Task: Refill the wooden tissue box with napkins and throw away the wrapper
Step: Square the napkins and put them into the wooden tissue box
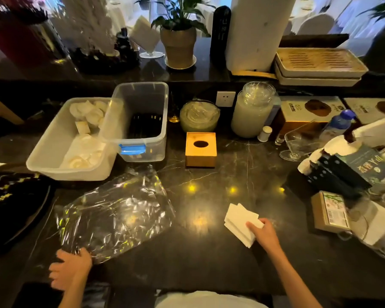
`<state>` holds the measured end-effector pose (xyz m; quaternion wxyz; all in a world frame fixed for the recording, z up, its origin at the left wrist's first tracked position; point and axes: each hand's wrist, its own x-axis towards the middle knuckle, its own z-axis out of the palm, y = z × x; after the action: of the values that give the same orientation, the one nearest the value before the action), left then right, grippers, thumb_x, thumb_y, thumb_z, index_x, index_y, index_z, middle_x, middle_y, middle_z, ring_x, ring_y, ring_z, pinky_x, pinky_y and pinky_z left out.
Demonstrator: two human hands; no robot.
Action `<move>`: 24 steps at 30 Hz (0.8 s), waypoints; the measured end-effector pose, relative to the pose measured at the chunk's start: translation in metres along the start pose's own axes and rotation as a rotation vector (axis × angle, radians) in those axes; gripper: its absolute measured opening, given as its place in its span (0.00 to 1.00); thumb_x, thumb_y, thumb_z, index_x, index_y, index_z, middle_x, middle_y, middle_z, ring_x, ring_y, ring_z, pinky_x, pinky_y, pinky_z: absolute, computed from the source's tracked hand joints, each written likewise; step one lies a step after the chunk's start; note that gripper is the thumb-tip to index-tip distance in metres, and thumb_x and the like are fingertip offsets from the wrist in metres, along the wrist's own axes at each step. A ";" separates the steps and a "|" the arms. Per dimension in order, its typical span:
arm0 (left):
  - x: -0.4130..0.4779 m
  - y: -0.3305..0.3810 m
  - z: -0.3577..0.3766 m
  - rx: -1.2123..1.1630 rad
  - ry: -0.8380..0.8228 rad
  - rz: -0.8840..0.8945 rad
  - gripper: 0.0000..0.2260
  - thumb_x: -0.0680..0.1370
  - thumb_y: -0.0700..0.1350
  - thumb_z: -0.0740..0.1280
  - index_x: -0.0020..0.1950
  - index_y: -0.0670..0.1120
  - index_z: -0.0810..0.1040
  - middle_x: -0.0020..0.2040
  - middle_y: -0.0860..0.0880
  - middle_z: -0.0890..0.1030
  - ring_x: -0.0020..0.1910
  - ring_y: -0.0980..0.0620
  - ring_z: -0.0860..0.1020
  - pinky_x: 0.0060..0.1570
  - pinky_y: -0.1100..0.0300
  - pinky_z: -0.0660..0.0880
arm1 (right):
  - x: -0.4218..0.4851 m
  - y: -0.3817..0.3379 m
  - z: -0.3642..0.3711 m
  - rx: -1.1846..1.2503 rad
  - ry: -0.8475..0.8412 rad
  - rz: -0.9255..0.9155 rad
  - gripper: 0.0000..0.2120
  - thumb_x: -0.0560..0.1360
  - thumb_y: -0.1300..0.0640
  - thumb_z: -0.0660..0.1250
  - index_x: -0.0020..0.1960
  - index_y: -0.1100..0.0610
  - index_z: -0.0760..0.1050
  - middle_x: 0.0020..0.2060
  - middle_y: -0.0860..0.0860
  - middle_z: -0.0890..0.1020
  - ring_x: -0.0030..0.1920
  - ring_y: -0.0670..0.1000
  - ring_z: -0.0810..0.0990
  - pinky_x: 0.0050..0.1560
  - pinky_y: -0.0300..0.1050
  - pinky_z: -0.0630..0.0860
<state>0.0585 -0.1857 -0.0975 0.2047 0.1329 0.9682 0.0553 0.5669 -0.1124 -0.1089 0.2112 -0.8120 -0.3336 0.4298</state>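
The wooden tissue box [200, 150] stands upright on the dark marble counter [209, 258], its oval slot on top. A stack of white napkins [238, 221] lies on the counter to the front right of the box, and my right hand [265, 235] grips its near corner. A large crumpled clear plastic wrapper [116, 214] lies at the front left. My left hand [70, 268] holds the wrapper's near corner with the fingers curled over its edge.
Two clear plastic bins [140, 152] stand behind the wrapper, one with white folded items. Glass jars [251, 112], a bottle [337, 125], a tipped glass [298, 143] and boxes [329, 212] crowd the right side. A dark plate [13, 210] sits at the left.
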 end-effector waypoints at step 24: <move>-0.276 0.216 0.094 0.024 -0.779 1.095 0.19 0.81 0.47 0.62 0.70 0.43 0.69 0.66 0.41 0.76 0.61 0.47 0.76 0.63 0.54 0.71 | -0.026 0.042 -0.013 0.324 0.153 0.265 0.21 0.76 0.52 0.70 0.66 0.60 0.73 0.53 0.57 0.81 0.51 0.57 0.81 0.58 0.60 0.79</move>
<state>0.3911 -0.0508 -0.0433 0.4801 0.6171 0.6172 0.0884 0.5826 -0.1609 -0.1143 0.3052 -0.8344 -0.1337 0.4390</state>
